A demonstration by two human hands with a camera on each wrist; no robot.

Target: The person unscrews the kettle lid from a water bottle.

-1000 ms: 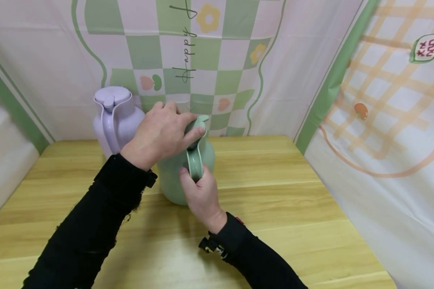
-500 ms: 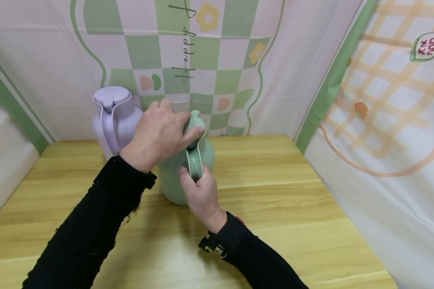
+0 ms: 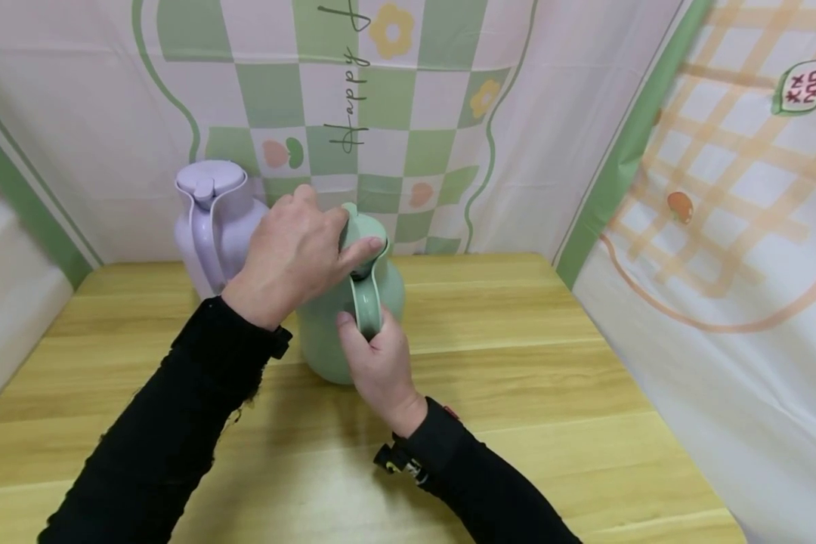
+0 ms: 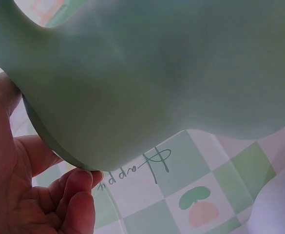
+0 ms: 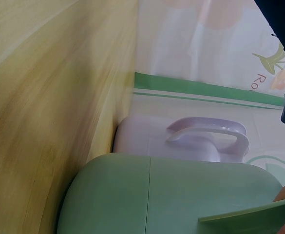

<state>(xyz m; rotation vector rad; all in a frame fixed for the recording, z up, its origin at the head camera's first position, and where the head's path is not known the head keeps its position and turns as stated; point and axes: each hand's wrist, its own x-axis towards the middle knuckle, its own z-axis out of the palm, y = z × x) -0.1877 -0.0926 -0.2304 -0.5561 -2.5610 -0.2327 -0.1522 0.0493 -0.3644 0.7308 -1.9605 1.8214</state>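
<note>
A green thermos jug (image 3: 326, 344) stands upright on the wooden table, its handle (image 3: 367, 306) facing me. Thumb and fingers of my left hand (image 3: 295, 249) hold the jug's round lid (image 3: 367, 225), which has a small tab at its far edge. From below, the left wrist view shows fingertips (image 4: 79, 183) at the rim of the jug's top. My right hand (image 3: 381, 370) grips the handle low down, thumb on the near side. In the right wrist view the green jug's body (image 5: 113, 195) fills the bottom, with only bits of that hand at the edge.
A lilac thermos jug (image 3: 227, 227) with its lid on stands just left of the green one, partly behind my left hand. The wooden table (image 3: 503, 393) ends at a checked cloth backdrop (image 3: 387, 98), and more cloth hangs on both sides.
The green lid has turned anticlockwise as seen from above; its tab has swung from the right toward the left. My left hand has shifted slightly left; my right hand keeps its place.
</note>
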